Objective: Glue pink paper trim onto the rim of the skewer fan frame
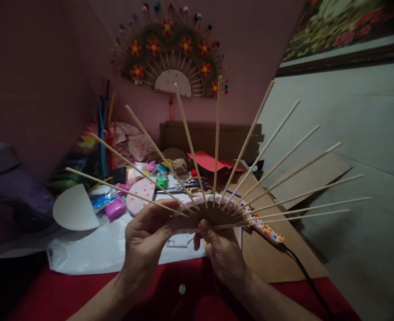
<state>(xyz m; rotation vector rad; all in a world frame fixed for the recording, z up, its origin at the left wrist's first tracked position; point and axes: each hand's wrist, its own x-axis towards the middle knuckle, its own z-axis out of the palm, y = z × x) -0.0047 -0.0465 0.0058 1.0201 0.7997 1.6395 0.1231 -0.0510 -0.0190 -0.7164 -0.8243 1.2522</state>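
Observation:
Both hands hold up a brown cardboard half-circle [203,217] with a pale fabric edge. Several thin wooden sticks [218,142] fan out from its curved side. My left hand [146,240] grips the left end, thumb in front and fingers behind. My right hand [221,249] pinches the lower middle, its thumb pressed on the cardboard. Just behind the right side lies a glue gun [267,229] wrapped in flowered material, its black cord running to the lower right. A white half-circle [75,208] and a pink dotted piece [141,196] lie at the left.
A finished-looking fan decoration [170,53] with orange flowers hangs on the pink wall. Scissors [170,189], a twine ball [179,165], red paper [206,161] and a pink clay packet [115,208] crowd the back. White sheeting [86,249] and brown cardboard [284,263] cover the red tabletop.

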